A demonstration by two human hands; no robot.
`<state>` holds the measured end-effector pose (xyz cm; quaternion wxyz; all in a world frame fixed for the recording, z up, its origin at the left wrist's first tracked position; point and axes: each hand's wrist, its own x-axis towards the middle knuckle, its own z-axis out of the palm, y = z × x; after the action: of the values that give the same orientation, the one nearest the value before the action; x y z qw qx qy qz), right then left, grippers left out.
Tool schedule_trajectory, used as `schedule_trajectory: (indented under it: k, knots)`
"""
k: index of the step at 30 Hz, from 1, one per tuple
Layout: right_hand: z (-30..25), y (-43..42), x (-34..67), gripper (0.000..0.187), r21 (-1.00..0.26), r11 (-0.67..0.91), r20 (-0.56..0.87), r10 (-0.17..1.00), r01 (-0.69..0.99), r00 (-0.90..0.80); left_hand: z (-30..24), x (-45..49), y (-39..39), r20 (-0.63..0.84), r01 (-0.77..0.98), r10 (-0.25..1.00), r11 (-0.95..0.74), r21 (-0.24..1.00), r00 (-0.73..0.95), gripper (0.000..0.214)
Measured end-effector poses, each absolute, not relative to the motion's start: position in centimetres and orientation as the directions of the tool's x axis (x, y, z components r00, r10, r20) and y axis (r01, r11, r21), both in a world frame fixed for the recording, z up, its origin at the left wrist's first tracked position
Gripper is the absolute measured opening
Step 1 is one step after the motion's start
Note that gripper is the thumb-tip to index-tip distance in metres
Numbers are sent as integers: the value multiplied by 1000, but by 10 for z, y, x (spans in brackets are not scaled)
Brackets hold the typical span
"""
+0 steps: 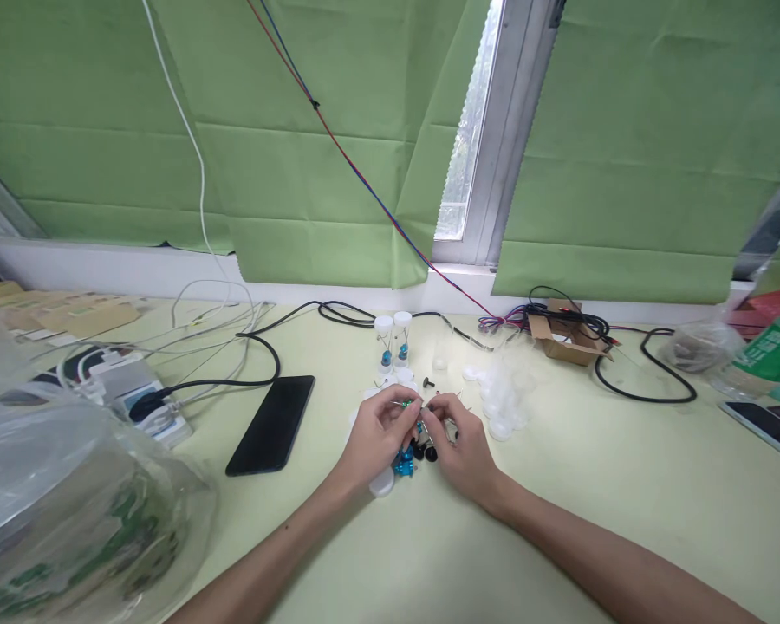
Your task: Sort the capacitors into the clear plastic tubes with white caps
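My left hand [380, 433] and my right hand [463, 446] meet over the middle of the pale green table [559, 520]. Both have their fingers pinched together on small electronic parts [416, 414] with thin wire legs. Under the hands lie blue parts [403, 464] and black round parts [425, 451], with a white lid [382, 484] beside my left wrist. Two small clear vials [393, 340] with white caps stand upright just beyond the hands, each with a blue part inside.
A black phone [271, 423] lies left of the hands. White lids [503, 403] are piled to the right. Cables [247, 347], a power strip [136, 394], a cardboard box [568, 338] and plastic bags [58, 503] crowd the table edges.
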<state>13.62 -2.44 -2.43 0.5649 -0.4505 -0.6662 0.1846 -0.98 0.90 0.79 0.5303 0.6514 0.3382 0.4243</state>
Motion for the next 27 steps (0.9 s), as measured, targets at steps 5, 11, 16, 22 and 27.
schedule_trajectory:
  k: [5, 11, 16, 22, 27]
  knots:
    - [-26, -23, 138, 27, -770, 482, 546, 836, 418, 43, 11, -11, 7, 187, 22, 878, -218, 976, 440, 26]
    - [-30, -21, 138, 40, -789, 429, 508, 858, 440, 74, 9, -10, 8, 190, 22, 870, -224, 974, 455, 26]
    - [-24, -24, 137, 21, -773, 476, 558, 825, 420, 91, 12, -10, 9, 182, -5, 892, -198, 980, 415, 26]
    - [-23, -25, 137, 12, -718, 565, 640, 765, 407, 67, 18, -9, 8, 173, -12, 905, -183, 983, 388, 26]
    - [-23, -25, 139, 6, -722, 558, 628, 777, 409, 51, 15, -9, 9, 169, 14, 895, -192, 981, 413, 25]
